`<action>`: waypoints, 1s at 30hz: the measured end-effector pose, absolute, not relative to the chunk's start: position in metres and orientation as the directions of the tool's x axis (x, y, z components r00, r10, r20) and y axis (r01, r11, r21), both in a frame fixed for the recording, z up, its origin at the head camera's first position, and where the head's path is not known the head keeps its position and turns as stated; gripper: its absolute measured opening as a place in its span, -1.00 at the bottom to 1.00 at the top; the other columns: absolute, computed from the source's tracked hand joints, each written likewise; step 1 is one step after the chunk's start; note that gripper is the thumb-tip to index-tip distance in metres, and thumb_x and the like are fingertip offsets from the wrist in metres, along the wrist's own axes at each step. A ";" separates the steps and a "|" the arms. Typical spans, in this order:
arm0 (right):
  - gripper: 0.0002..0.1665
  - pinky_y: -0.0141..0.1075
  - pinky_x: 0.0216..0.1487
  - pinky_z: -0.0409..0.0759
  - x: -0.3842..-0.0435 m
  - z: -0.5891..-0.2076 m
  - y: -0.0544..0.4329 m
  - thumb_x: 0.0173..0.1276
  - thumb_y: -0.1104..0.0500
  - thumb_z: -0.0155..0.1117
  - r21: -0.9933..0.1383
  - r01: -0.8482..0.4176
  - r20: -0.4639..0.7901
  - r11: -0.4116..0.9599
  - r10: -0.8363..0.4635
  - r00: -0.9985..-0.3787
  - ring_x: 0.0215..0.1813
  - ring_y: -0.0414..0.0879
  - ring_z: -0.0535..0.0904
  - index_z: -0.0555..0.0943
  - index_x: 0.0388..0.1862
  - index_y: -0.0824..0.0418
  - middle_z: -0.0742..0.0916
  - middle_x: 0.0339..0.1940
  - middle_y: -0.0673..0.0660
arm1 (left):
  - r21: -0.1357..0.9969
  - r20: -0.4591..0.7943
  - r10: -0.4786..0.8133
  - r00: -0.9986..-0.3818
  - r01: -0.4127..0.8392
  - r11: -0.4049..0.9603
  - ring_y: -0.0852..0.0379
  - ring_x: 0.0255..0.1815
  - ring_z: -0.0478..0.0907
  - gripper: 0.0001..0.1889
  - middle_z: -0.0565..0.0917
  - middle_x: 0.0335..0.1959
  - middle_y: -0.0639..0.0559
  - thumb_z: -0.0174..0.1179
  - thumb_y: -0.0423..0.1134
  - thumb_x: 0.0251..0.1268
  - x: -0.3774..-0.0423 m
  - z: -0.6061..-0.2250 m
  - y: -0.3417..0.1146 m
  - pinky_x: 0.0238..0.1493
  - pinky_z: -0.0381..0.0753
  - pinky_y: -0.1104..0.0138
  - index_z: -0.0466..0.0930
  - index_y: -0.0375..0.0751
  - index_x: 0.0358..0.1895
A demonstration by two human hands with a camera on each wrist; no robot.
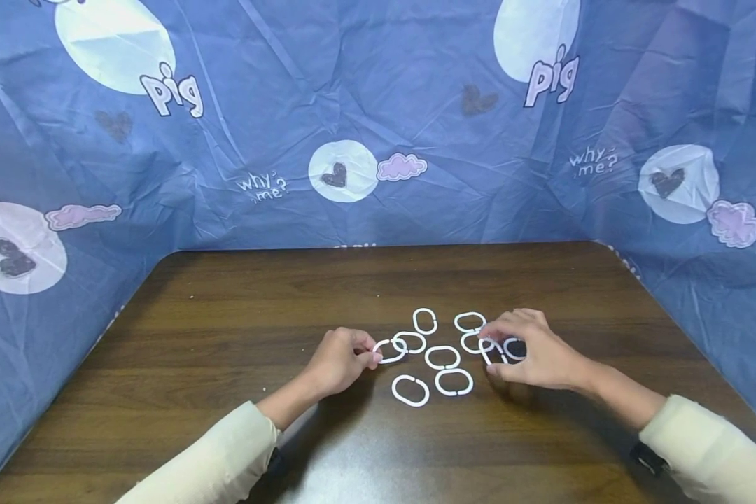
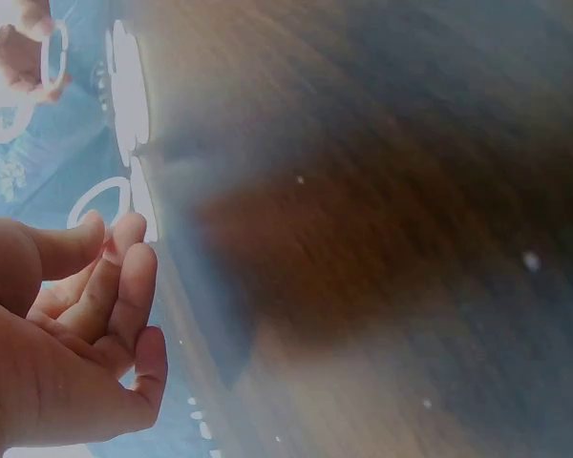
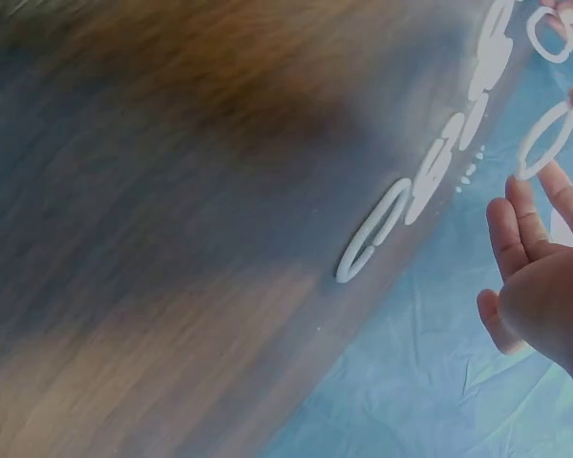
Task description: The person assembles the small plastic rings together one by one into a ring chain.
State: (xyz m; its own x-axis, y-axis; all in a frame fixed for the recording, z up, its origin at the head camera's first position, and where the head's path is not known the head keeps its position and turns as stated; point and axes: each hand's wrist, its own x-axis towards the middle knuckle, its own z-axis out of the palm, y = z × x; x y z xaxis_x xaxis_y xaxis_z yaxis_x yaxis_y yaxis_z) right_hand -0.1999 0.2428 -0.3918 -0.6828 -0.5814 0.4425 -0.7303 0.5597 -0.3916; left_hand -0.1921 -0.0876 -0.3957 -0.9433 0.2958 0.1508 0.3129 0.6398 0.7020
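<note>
While the left hand (image 1: 340,360) pinches a white link (image 1: 392,362) overlapping a second link (image 1: 412,332), the right hand (image 1: 535,350), thumb and fingers parted, grips a raised link (image 1: 483,355) between them; loose links (image 1: 442,348) lie between both on the brown table (image 1: 258,294).

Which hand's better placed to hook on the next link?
Right, likely: the right hand holds a lone white link clear of the table; the left hand pinches an end link overlapping a second link.
</note>
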 end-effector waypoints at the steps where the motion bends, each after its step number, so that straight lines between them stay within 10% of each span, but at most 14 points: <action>1: -0.52 -0.05 0.13 0.14 -0.200 -0.391 0.242 -0.11 0.15 0.55 -0.413 -0.721 0.440 0.556 -0.571 -0.692 -0.21 -0.20 0.50 0.64 -0.13 0.09 0.65 -0.35 -0.07 | 0.701 0.152 0.299 -0.942 0.316 0.639 0.31 -0.50 0.52 -0.87 0.69 -0.60 0.12 0.35 -0.39 0.10 -0.192 -0.395 -0.087 -0.29 0.49 0.33 0.65 -0.16 -0.55; 13: -0.52 -0.17 0.01 0.49 -0.201 -0.378 0.232 0.08 0.18 0.50 -0.733 -0.481 0.251 0.481 -0.467 -0.848 -0.07 0.04 0.58 0.63 0.02 0.20 0.70 -0.17 0.16 | 0.702 0.161 0.319 -0.934 0.335 0.628 0.29 -0.46 0.52 -0.87 0.67 -0.60 0.15 0.34 -0.40 0.11 -0.190 -0.392 -0.086 -0.26 0.49 0.32 0.65 -0.15 -0.54; 30: -0.59 -0.30 -0.04 0.52 -0.203 -0.368 0.204 0.14 0.21 0.46 -0.868 -0.363 0.196 0.340 -0.438 -0.877 -0.06 0.15 0.54 0.62 0.00 0.14 0.65 -0.15 0.33 | 0.715 0.161 0.367 -0.916 0.365 0.596 0.28 -0.40 0.55 -0.89 0.67 -0.58 0.18 0.32 -0.34 0.17 -0.183 -0.386 -0.081 -0.14 0.52 0.25 0.66 -0.12 -0.49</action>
